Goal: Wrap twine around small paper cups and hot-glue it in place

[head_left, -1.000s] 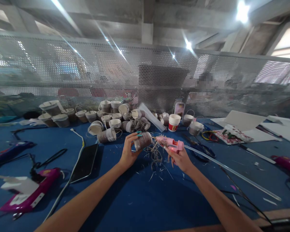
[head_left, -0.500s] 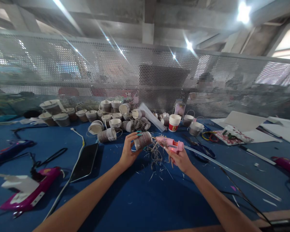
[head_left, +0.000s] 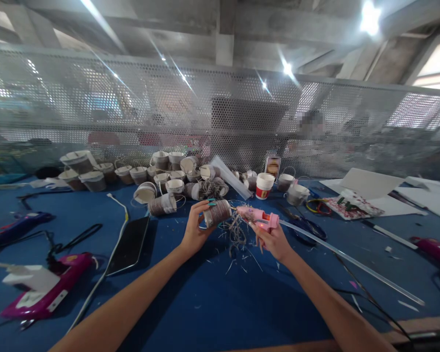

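Observation:
My left hand (head_left: 198, 227) is closed around a small cup wrapped in grey-brown cord (head_left: 217, 213), tilted on its side with one end facing right. In my right hand (head_left: 273, 239) is a pink hot glue gun (head_left: 256, 215); its nozzle points left and meets, or nearly meets, the cup's right rim. A long clear glue stick (head_left: 352, 261) runs out of the gun's back toward the lower right. Below the nozzle, a tangle of grey cord (head_left: 237, 232) and short loose strands lie on the blue table (head_left: 205, 313).
Several cord-wrapped cups (head_left: 175, 187) crowd the back left. Stacked paper cups (head_left: 264, 186) stand behind the gun. Scissors (head_left: 310, 230) lie right of my right hand. A phone (head_left: 129, 246), white cable and magenta power strip (head_left: 51, 293) lie left; white sheets (head_left: 370, 186) lie back right.
Almost nothing differs. Both hands, the cup and the glue gun hold nearly the same position; the glue stick's far end has shifted very slightly.

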Motion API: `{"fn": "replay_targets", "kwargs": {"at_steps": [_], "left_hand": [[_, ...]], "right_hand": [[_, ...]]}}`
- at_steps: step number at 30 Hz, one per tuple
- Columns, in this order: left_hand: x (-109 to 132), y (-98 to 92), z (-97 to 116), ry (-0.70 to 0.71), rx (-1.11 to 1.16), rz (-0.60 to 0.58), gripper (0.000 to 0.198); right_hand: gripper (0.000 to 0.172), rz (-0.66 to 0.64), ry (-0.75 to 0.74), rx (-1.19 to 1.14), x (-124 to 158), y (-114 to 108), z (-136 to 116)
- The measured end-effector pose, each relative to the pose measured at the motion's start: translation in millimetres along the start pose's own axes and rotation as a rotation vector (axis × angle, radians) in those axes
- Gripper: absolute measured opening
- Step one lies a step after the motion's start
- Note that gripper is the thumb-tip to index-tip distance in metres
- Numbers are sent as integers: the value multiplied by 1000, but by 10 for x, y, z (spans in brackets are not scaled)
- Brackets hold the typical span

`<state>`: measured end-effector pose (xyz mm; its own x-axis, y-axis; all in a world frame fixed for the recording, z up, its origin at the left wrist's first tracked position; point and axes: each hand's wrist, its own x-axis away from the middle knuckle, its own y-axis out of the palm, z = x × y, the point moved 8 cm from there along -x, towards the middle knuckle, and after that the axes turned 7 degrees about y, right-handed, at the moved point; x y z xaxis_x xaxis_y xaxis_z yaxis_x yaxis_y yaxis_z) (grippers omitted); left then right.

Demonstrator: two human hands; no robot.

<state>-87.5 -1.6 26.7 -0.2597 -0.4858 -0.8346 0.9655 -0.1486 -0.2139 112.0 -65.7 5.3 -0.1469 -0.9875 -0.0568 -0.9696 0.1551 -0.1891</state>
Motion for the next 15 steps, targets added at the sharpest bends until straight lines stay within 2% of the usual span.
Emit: {"fn": "replay_targets", "kwargs": {"at_steps": [15], "left_hand": [[23, -23, -69, -35, 16, 11, 45]], "right_hand": [[28, -25, -20, 15, -3, 15, -15]]}}
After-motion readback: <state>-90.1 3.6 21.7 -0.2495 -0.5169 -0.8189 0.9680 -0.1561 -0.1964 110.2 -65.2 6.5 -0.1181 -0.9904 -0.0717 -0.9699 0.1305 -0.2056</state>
